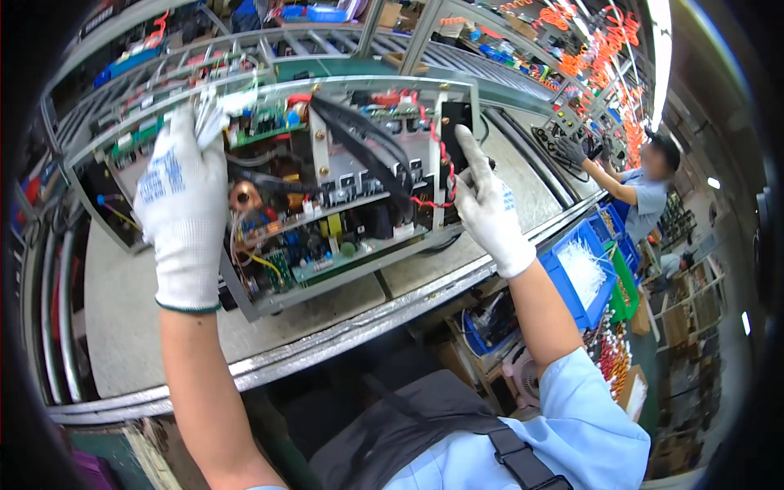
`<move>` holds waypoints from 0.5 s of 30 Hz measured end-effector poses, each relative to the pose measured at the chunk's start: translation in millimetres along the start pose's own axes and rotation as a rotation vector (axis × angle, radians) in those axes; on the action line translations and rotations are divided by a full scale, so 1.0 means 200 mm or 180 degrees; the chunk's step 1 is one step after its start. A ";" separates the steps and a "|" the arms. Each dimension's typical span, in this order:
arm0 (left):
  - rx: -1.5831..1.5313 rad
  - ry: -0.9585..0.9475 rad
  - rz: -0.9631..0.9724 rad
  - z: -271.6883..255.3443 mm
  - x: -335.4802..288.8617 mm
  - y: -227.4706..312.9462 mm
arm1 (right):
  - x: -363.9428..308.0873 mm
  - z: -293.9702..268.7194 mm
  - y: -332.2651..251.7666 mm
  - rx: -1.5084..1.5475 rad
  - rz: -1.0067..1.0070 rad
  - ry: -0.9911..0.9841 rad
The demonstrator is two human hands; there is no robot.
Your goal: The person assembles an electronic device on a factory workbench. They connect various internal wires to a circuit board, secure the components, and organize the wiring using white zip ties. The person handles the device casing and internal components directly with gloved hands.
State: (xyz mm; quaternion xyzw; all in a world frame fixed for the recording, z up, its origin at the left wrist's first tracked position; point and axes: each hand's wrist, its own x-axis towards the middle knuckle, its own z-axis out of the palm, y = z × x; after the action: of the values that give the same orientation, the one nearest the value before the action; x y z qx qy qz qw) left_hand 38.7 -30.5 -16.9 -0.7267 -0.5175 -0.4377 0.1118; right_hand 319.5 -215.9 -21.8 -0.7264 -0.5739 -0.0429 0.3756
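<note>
An open metal chassis (359, 269) lies tilted on the bench in front of me, packed with circuit boards, a copper coil (243, 196) and black cables (367, 143). My left hand (181, 204), in a white knit glove, reaches over its left part. The fingers are closed near some whitish strips (212, 122); what they grip is unclear. My right hand (494, 216), gloved too, is at the chassis's right end. Its index finger stretches along the black end panel (456, 122), with the thumb apart, beside a twisted red wire (445, 163).
A roller conveyor (318, 45) runs behind the bench (327, 322), with more rollers (57, 318) at left. Blue bins (563, 273), one with white strips, and a green bin (625, 290) stand at right. A gloved co-worker (645, 184) works farther right. Orange coiled hoses (616, 33) hang beyond.
</note>
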 end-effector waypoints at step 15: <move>-0.0253 0.0145 0.0077 -0.05 -0.06 0.04 | 0.07 -0.03 0.19 0.0172 -0.0671 0.0872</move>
State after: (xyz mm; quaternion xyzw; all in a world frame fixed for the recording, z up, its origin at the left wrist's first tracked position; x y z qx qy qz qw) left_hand 38.7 -47.6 -18.5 -0.7267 -0.4882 -0.4729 0.0999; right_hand 359.6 -210.1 -28.5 -0.6392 -0.5913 -0.1652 0.4631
